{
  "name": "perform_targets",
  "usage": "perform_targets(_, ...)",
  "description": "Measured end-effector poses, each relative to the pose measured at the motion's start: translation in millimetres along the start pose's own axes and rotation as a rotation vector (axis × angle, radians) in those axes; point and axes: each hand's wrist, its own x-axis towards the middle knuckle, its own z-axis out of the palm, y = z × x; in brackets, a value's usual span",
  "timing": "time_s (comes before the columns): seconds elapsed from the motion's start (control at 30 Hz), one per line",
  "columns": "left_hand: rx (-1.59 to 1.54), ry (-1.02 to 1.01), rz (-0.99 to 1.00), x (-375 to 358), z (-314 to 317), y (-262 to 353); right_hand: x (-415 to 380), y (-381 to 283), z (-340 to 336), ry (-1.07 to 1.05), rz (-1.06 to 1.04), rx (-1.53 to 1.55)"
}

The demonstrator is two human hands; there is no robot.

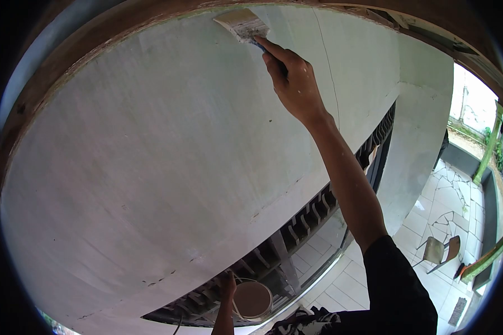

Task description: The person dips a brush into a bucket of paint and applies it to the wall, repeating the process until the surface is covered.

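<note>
My right hand (292,78) reaches up to the top of the wall, closed around the handle of a wide paintbrush (244,25). The brush's pale bristles lie against the wall (167,128) just below the wooden edge. Low in the view, my left hand (228,286) is closed at the rim of a bucket (252,300), beside the slatted vent. It appears to grip the bucket by its thin handle, though the fingers are partly hidden. Seen from above, the bucket shows a smooth greyish-brown surface inside.
Dark vent slats (304,220) run along the wall's lower edge, above window glass. A brown wooden beam (56,84) curves over the wall top. Far below, a chair (433,250) stands on the tiled floor (341,279). A thin crack (328,61) runs down the wall.
</note>
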Motion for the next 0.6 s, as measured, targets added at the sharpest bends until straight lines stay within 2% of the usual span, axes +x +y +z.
perform_targets(0.07, 0.013, 0.013, 0.020, 2, 6, -3, 4, 11, 8, 0.009, -0.030, 0.008)
perform_targets(0.13, 0.083, 0.153, 0.050, 1, 13, -3, -4, 20, 14, 0.015, -0.056, 0.011)
perform_targets(0.17, 0.078, 0.150, 0.049, 1, 8, 1, -16, 25, 12, -0.002, -0.048, 0.005)
perform_targets(0.23, -0.009, -0.039, -0.028, -2, -6, 7, -51, 29, 7, -0.042, -0.008, 0.002)
perform_targets(0.37, -0.024, -0.065, -0.061, -4, -4, 8, -183, 42, -11, -0.206, 0.174, -0.064)
perform_targets(0.43, -0.001, -0.019, -0.004, -1, 11, -3, -260, 36, -27, -0.333, 0.303, -0.107)
perform_targets(0.47, -0.006, -0.018, -0.003, 1, 12, -5, -299, 39, -31, -0.282, 0.227, -0.108)
perform_targets(0.57, -0.009, -0.042, 0.018, 4, 16, -5, -305, 7, -53, -0.280, 0.332, -0.098)
perform_targets(0.6, -0.021, -0.069, -0.007, 3, 17, -5, -285, 14, -53, -0.236, 0.232, -0.112)
